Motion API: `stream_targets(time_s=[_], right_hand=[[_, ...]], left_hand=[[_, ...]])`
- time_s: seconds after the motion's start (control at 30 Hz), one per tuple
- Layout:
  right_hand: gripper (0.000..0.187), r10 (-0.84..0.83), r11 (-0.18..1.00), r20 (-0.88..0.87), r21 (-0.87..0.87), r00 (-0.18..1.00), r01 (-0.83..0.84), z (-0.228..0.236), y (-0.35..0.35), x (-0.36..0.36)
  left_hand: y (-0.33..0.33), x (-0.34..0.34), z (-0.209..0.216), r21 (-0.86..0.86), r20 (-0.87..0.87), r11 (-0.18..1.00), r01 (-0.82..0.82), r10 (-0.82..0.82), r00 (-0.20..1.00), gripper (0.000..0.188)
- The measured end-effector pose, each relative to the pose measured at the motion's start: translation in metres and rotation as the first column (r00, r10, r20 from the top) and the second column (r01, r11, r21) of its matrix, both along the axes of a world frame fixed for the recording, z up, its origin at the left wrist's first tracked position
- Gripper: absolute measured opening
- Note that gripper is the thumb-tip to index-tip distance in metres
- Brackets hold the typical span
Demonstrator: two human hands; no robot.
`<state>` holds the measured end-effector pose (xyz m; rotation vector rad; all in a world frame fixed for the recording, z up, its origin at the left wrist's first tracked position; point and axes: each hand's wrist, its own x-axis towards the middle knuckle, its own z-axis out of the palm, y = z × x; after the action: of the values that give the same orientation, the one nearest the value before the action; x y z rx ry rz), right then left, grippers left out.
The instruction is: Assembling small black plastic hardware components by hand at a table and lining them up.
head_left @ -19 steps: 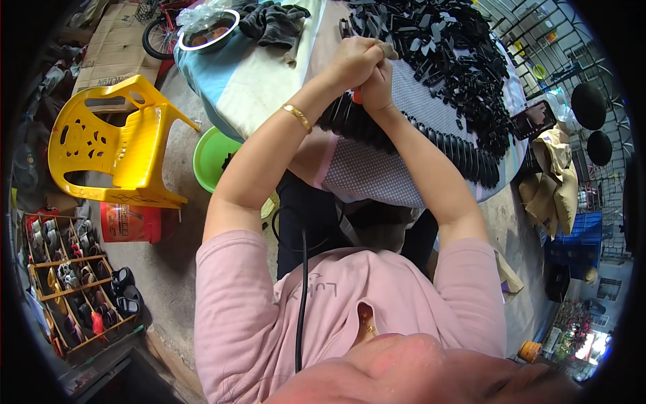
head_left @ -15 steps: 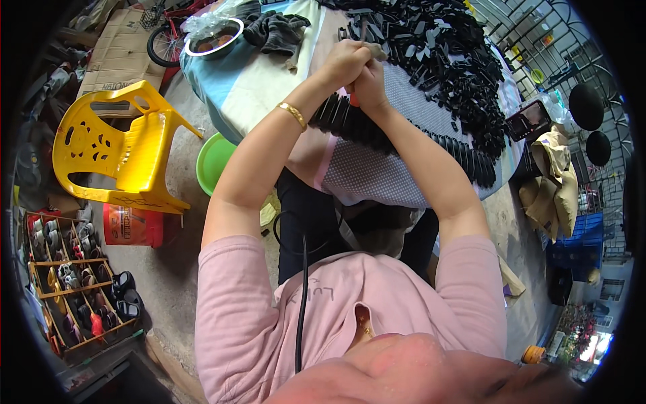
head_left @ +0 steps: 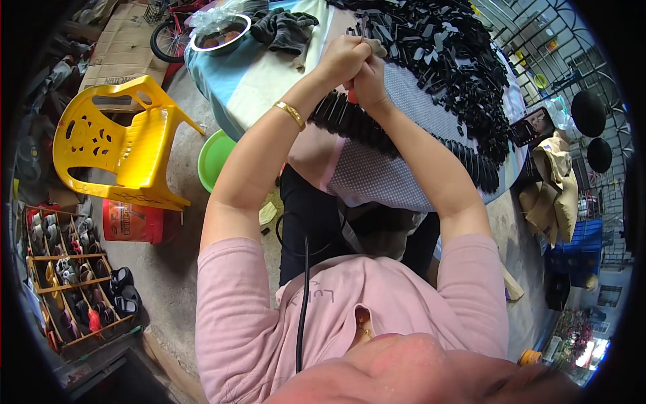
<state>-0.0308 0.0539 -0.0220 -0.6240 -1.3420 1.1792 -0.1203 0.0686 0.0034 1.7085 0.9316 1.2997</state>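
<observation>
My left hand [head_left: 343, 58] and my right hand [head_left: 369, 82] meet over the table's near half, fingers closed and pressed against each other. Below the right hand pokes the end of a red-handled tool [head_left: 352, 95], which that hand grips. A thin dark shaft [head_left: 364, 27] rises above the fingers; whether it belongs to the tool is hidden. Something beige covers a fingertip [head_left: 378, 48] there. What the left fingers pinch cannot be made out. Just under my wrists runs a long row of black plastic pieces [head_left: 356, 121], and beyond them spreads a heap of loose black pieces [head_left: 444, 60].
The round table wears a patterned cloth [head_left: 377, 176]. At its far left are a bowl [head_left: 222, 42] with a plastic bag and dark gloves [head_left: 286, 30]. A phone [head_left: 531, 126] stands by the right edge. Left of me are a yellow chair [head_left: 134, 151] and green basin [head_left: 212, 161].
My hands stay pressed together in nearly the same spot, turned only slightly. The whole view has shifted a little; the pieces lie as before.
</observation>
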Motion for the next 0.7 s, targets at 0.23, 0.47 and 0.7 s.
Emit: stream_targets(time_s=[0.23, 0.47, 0.7], right_hand=[[0.025, 0.007, 1.000, -0.040, 0.016, 0.999, -0.007, -0.005, 0.002, -0.016], [0.022, 0.039, 0.999, 0.009, 0.022, 0.999, -0.039, 0.001, 0.009, -0.018], [0.024, 0.065, 0.997, 0.024, 0.049, 0.998, -0.066, 0.000, 0.014, -0.027]], left_hand=[[-0.005, -0.012, -0.003, 0.015, 0.092, 0.999, 0.041, -0.042, 0.995, 0.035], [0.000, -0.016, 0.004, -0.015, 0.110, 0.999, -0.037, 0.038, 0.993, 0.032], [0.010, -0.026, -0.012, 0.097, 0.170, 0.994, -0.041, 0.024, 0.985, 0.032]])
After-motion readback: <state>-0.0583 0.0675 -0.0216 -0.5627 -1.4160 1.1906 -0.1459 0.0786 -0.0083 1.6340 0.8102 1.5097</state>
